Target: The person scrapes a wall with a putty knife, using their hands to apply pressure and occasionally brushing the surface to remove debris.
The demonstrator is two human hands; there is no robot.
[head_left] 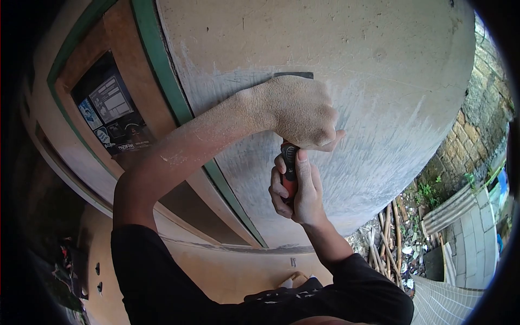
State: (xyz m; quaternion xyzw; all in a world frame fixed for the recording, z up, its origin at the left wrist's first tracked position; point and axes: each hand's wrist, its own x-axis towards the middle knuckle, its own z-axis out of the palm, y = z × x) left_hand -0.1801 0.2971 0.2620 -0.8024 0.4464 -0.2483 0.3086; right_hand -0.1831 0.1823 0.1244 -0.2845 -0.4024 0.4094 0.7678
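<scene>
My right hand is wrapped round the red-and-black handle of a scraper, its thumb lying along the handle. Higher up, my left hand, coated in pale dust, is closed over the tool's upper part and hides most of it. Above that fist, the flat dark edge of the blade shows against the wall. Streaky grey scrape marks cover the wall around both hands, while its upper part keeps a smoother beige coat.
To the left stands a green-edged wooden frame with a stickered dark pane. Wooden poles and rubble lie at the lower right, near a stone wall and corrugated sheets. Tan floor lies below.
</scene>
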